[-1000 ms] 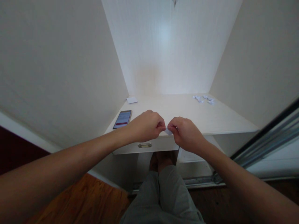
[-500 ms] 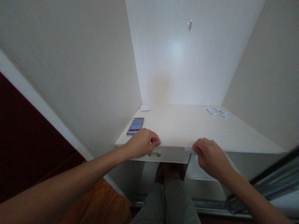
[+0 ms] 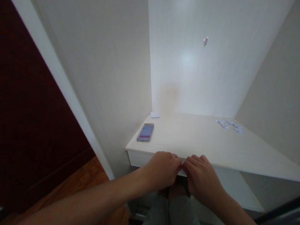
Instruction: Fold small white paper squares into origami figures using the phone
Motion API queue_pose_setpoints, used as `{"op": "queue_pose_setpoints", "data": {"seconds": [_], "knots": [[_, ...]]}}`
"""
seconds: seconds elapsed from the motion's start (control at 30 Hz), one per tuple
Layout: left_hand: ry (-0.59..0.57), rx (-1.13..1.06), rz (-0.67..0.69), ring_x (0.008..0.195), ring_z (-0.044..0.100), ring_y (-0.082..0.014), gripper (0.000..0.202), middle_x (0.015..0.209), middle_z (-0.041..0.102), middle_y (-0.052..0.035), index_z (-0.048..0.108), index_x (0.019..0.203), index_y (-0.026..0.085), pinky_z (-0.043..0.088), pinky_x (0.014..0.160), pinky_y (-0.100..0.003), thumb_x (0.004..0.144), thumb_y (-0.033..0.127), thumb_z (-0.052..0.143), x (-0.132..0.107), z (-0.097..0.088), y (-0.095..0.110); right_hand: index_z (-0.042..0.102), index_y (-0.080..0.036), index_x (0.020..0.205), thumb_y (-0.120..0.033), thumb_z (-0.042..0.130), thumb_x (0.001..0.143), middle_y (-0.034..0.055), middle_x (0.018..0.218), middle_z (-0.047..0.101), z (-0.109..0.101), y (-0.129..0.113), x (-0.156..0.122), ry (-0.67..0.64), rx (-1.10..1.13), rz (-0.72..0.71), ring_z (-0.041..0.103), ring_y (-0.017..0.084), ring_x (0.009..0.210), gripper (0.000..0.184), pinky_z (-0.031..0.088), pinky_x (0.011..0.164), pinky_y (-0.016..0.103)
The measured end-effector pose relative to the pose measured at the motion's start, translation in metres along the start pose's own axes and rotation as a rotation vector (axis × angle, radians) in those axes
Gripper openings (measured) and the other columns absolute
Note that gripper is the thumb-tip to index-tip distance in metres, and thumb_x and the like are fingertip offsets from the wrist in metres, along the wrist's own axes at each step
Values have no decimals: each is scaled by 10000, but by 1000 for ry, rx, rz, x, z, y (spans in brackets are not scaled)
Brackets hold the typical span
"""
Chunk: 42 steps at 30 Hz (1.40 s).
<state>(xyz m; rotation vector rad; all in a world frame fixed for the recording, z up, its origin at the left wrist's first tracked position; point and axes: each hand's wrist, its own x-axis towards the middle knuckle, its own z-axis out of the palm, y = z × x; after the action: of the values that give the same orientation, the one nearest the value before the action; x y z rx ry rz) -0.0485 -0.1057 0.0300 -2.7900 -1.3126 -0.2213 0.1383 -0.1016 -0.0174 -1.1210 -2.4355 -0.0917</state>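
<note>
My left hand [image 3: 164, 170] and my right hand [image 3: 201, 178] meet fingertip to fingertip just below the front edge of a pale wooden desk [image 3: 199, 140]. Both hands are curled with fingers pinched together. What they pinch is hidden between the fingers. A phone [image 3: 145, 132] lies on the desk's left side, a little beyond my left hand. A small white paper slip [image 3: 154, 114] rests in the far left corner.
Several small folded white paper pieces [image 3: 229, 125] lie at the desk's far right. White walls close the alcove on three sides. A dark red door [image 3: 30, 118] and wooden floor [image 3: 77, 184] are at the left. My knees show below the desk edge.
My hands were pinching a small white piece together, then drew apart at the desk edge, and have now come back together. The camera view has swung left and tilted up.
</note>
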Motion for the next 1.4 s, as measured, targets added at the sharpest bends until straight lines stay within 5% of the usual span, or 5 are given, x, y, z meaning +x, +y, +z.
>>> {"op": "queue_pose_setpoints", "data": {"seconds": [0.3, 0.53, 1.1, 1.23, 1.4], "knots": [[1, -32, -60, 759, 712, -261, 121, 876, 745, -71, 674, 848, 198, 493, 602, -341, 823, 168, 559, -8, 5, -17, 646, -195, 778, -71, 499, 931, 53, 790, 668, 9, 4, 6, 40, 73, 5, 525, 221, 786, 246, 270, 737, 370], [21, -73, -43, 828, 708, -273, 167, 901, 740, -94, 685, 890, 178, 541, 720, -383, 899, 210, 521, -10, 15, -23, 633, -193, 759, -69, 532, 903, 45, 767, 655, 22, 5, 10, 67, 85, -29, 522, 206, 763, 215, 255, 724, 366], [25, -104, -56, 744, 712, -275, 140, 815, 744, -83, 690, 796, 189, 424, 589, -330, 824, 169, 554, -11, 23, -22, 654, -211, 800, -110, 505, 953, 37, 801, 683, 26, -7, 13, -15, 124, 3, 545, 215, 796, 236, 285, 745, 363], [46, -96, -87, 712, 692, -268, 131, 823, 739, -90, 671, 772, 180, 379, 575, -328, 812, 167, 547, -18, 17, -29, 651, -210, 778, -130, 464, 969, 48, 791, 681, 22, 23, 4, -16, 96, 35, 565, 221, 783, 279, 317, 747, 366], [147, -294, -348, 760, 664, -252, 164, 787, 732, -82, 703, 752, 183, 395, 657, -323, 845, 214, 571, -44, 23, -56, 691, -221, 833, -379, 504, 990, 58, 838, 719, 15, 91, -38, 120, 189, 329, 626, 247, 782, 291, 402, 790, 383]]}}
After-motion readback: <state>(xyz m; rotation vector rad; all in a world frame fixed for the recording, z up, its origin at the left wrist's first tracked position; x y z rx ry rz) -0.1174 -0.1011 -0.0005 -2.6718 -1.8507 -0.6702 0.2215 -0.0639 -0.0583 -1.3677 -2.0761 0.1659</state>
